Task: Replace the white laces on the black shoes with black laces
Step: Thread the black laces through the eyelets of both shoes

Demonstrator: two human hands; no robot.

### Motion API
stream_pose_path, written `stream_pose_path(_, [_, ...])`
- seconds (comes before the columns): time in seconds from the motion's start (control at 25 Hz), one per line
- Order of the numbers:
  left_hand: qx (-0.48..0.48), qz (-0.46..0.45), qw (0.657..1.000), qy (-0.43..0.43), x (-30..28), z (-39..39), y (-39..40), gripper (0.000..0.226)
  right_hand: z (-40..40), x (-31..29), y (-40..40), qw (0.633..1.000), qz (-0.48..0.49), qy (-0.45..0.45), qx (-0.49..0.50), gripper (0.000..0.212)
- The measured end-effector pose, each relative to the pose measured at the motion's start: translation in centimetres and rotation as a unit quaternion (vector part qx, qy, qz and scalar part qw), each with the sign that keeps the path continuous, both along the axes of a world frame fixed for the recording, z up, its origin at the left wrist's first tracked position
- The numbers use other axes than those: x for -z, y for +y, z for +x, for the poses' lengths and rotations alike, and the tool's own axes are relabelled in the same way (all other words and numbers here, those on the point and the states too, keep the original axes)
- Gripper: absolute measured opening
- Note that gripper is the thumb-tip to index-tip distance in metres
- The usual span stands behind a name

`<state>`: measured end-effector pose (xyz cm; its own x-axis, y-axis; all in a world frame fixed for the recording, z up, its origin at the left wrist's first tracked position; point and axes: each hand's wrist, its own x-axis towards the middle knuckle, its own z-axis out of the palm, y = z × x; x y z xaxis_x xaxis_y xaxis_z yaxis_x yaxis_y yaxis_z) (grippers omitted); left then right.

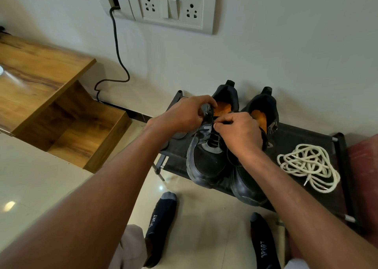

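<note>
Two black shoes stand side by side on a low black rack (302,137), toes toward me. The left shoe (206,162) carries a black lace (212,138) through its eyelets. My left hand (184,115) grips the tongue of that shoe at its top. My right hand (239,133) pinches the black lace at the top eyelets and covers much of the right shoe (263,105). Orange insoles show in both shoes. A loose pile of white laces (308,164) lies on the rack to the right of the shoes.
The rack stands against a white wall with a socket panel (171,6) and a hanging black cable (116,49). A wooden stepped shelf (51,96) is at the left. My feet in dark socks (161,223) rest on the pale tiled floor.
</note>
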<state>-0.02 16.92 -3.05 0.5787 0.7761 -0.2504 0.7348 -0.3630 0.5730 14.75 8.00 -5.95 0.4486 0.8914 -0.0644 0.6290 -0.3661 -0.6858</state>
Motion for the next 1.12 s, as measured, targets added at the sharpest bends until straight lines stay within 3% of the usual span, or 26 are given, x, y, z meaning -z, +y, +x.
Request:
stream_pose_path(0.2, [0.000, -0.020, 1.000, -0.007, 0.2, -0.4, 0.4, 0.064, -1.0, 0.7, 0.2, 0.992, 0.021, 0.085, 0.095, 0.017])
stream_pose_path(0.4, [-0.012, -0.032, 0.999, -0.016, 0.4, -0.3, 0.6, 0.063, -0.6, 1.2, 0.5, 0.987, 0.005, 0.143, 0.070, 0.008])
stream_pose_path(0.76, [-0.030, -0.046, 0.998, -0.031, 0.8, -0.2, 0.9, 0.065, -1.4, 0.8, -0.5, 0.997, 0.030, -0.073, 0.019, 0.022])
stream_pose_path(1.04, [-0.048, -0.040, 0.998, -0.022, 1.0, -0.4, 1.2, 0.052, -0.9, 0.8, 0.3, 1.000, -0.003, 0.001, -0.016, 0.020])
stream_pose_path(1.12, [-0.049, -0.039, 0.998, -0.022, 0.8, -0.3, 1.1, 0.047, -0.9, 0.5, 0.1, 0.998, -0.015, -0.050, -0.026, 0.022])
